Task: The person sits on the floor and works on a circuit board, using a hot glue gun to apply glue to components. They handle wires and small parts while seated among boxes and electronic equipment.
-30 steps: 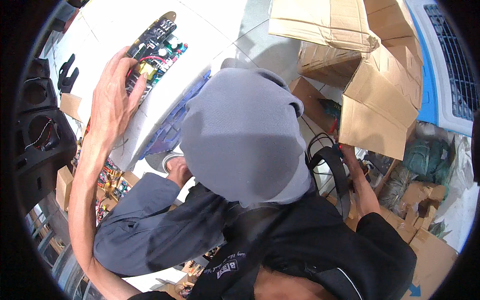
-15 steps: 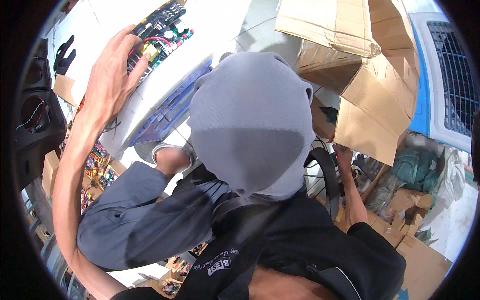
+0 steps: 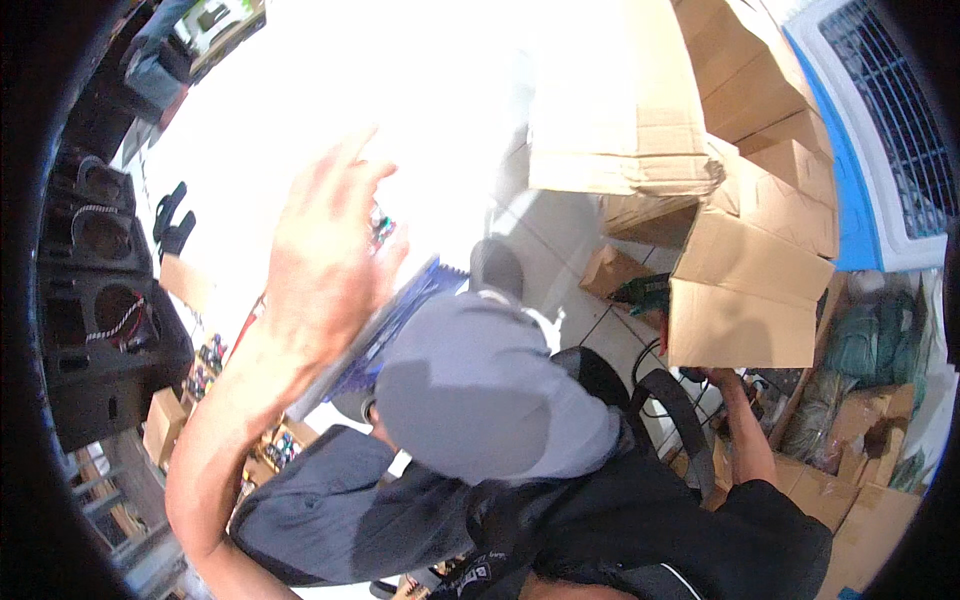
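Very bright light washes out the left hand, so the edges of its fingers are hard to see. The thumb and the other fingers are apart, bent around a gap. In that gap is the circuit board, but only a small bit of it shows, with green and dark specks. The rest is lost behind the hand or in the glare, and I cannot tell if the fingers pinch it. The right hand is half hidden too. A flap of the big cardboard box hangs over its fingers, so I cannot tell if they are open or closed. Something dark peeks out beside them, too small to name. Left of those fingers, near the flap, lies a green tool, cut off by the cardboard. Nearer the body than both sets of fingers, the black shirt has small white printing, tilted and blurry. Just below the left fingers, on their right side, is a blue plastic crate, partly covered by round grey cloth.
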Demonstrator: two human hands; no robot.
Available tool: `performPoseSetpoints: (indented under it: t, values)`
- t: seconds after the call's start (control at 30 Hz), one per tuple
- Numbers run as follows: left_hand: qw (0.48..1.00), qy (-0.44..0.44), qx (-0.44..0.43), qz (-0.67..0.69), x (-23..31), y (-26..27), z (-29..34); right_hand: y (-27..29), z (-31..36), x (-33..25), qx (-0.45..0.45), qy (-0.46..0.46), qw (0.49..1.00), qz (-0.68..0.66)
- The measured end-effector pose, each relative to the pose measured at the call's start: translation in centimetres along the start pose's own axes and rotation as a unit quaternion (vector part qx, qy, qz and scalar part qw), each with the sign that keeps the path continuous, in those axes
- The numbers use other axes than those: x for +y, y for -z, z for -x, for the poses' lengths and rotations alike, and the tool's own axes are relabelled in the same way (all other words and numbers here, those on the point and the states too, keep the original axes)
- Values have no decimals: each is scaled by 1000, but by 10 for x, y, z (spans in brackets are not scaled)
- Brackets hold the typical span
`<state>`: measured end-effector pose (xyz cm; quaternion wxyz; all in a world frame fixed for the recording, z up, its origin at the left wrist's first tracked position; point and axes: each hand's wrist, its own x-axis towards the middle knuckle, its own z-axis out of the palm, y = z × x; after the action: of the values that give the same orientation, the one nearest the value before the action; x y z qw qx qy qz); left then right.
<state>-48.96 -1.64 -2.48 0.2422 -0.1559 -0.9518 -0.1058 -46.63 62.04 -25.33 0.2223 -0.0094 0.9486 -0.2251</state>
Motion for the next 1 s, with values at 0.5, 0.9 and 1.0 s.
performPoseSetpoints:
  t: [0.5, 0.9, 1.0]
  values:
    - [943, -303, -124, -67, 201, -183, -179, -17, 7, -66, -12, 11, 986, -164]
    - [950, -298, -80, -51, 149, -208, -204, -6, 2, -100, -56, -64, 964, -253]
    - [952, -279, -122, -23, 124, -210, -217, 4, 2, -121, -69, -66, 958, -270]
